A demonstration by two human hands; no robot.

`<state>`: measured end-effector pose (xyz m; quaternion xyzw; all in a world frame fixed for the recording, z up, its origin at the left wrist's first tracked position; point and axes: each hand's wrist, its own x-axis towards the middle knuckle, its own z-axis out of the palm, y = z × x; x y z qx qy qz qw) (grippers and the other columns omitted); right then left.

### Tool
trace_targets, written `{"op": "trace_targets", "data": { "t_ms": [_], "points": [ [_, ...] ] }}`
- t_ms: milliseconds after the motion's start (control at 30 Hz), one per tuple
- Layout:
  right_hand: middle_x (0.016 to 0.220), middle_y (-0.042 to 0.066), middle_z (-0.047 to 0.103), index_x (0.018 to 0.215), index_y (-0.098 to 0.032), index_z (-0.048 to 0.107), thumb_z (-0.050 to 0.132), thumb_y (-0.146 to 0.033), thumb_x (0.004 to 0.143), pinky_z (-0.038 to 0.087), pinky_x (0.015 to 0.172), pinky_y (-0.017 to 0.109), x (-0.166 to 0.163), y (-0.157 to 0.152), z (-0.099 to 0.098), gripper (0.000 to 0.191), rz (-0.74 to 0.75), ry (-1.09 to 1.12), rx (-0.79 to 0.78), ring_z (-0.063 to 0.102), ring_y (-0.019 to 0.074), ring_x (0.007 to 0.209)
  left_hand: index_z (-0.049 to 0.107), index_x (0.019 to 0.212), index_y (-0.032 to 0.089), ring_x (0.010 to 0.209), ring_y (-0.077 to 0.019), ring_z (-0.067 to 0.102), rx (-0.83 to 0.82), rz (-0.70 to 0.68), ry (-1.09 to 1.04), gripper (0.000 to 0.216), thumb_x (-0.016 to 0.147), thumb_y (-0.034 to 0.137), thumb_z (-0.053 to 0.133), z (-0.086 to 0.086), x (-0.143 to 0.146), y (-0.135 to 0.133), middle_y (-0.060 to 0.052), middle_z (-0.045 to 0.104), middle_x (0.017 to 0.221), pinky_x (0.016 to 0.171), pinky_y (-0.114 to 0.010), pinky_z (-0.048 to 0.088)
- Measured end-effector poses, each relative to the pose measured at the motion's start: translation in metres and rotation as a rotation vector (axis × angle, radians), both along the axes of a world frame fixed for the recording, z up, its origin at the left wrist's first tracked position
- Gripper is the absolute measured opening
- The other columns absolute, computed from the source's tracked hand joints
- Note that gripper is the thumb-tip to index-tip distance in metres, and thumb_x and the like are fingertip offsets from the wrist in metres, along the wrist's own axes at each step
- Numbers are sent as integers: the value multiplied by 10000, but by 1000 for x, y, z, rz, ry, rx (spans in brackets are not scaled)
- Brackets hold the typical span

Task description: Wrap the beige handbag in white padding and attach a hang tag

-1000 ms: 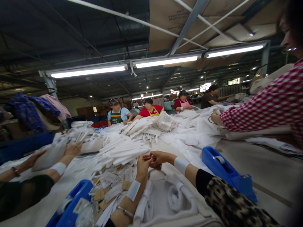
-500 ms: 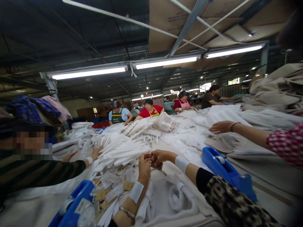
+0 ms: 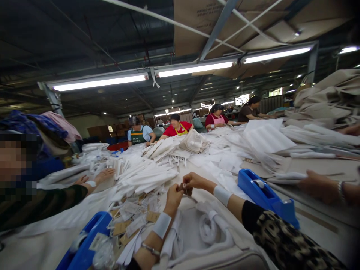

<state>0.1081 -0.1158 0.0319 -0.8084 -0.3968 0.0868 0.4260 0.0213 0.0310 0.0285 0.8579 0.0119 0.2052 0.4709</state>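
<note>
At the top edge of a beige bag (image 3: 194,228), my two hands come close together over a small brown tag (image 3: 189,190) with a thin pale string. My left hand (image 3: 173,197) is closed in a pinch at the string beside the tag. From the right, my right hand (image 3: 197,181) pinches at the same spot, fingers bent down over it. The fingers partly cover the tag and string. Rolled white wrapping (image 3: 209,228) lies on the bag. Loose hang tags (image 3: 132,221), white and brown, are heaped left of my left wrist.
Blue tape dispensers stand left (image 3: 84,240) and right (image 3: 267,198) of my arms. White padding strips (image 3: 152,176) pile up ahead. Co-workers' hands reach in at left (image 3: 104,175) and right (image 3: 320,185). Several people work across the table.
My hands stay together at the tag, with the fingers slightly shifted. The co-worker's hand on the right has moved nearer and lower; the co-worker on the left has drawn back leftward.
</note>
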Motion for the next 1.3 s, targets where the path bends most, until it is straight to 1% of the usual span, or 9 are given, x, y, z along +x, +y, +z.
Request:
{"op": "trace_targets", "data": {
  "t_ms": [200,367,467,600,700,833,933,1100,1300],
  "points": [
    [679,-30,598,765,-138,637,626,-361,893,495,723,307,-12,-21,-15,257,-90,-57,91,601,144,706,485,564,183,576,-127,444,116,-31,45,196,640,55,613,7,-8,2,53,488,543,570,-238,267],
    [709,-2,640,812,-134,667,615,-252,867,486,754,316,-15,-38,-35,140,-126,-24,101,611,145,724,461,570,190,574,-132,449,167,-33,42,223,629,19,592,14,-14,0,53,485,542,566,-244,250],
    [658,-6,653,791,-149,702,642,-137,736,468,705,283,-18,-48,-41,82,-98,34,70,599,147,665,458,594,192,556,-127,464,163,-89,28,212,644,-3,524,18,-18,-5,54,482,536,560,-242,275],
    [769,-10,700,905,-167,720,626,-51,537,445,690,245,-26,-55,-30,397,-36,109,91,607,166,738,485,658,191,578,-121,517,120,-218,-4,183,673,11,458,25,-23,-14,43,530,586,572,-224,361],
    [933,-1,701,1064,-164,685,651,-117,555,450,699,236,-31,-53,-19,512,17,166,152,610,167,810,509,708,188,591,-127,562,66,-317,-4,134,702,66,454,27,-23,-18,27,567,633,553,-216,420],
    [701,-14,657,845,-130,740,682,-242,637,414,625,234,-35,-47,-18,244,1,183,193,561,146,663,529,787,184,677,-143,611,11,-383,14,172,664,84,464,19,-17,-19,1,608,736,511,-191,448],
    [620,-17,639,798,-130,762,704,-287,656,412,626,245,-41,-48,-21,220,-29,171,230,546,145,623,560,852,181,674,-140,620,29,-407,63,274,634,52,457,8,-13,-17,-6,634,763,502,-179,440],
    [827,16,740,926,-179,784,721,-379,671,471,742,284,-58,-66,-21,330,7,205,276,631,192,755,629,744,174,609,-127,591,121,-430,120,271,606,-2,476,-3,-13,-14,4,640,662,574,-194,440],
    [882,61,750,891,-171,784,747,-471,642,492,844,359,-69,-78,-24,392,-78,250,350,662,234,842,665,722,178,660,-163,599,211,-403,100,267,619,-18,517,-3,-13,-15,-10,660,657,688,-249,455]
  ]
}}
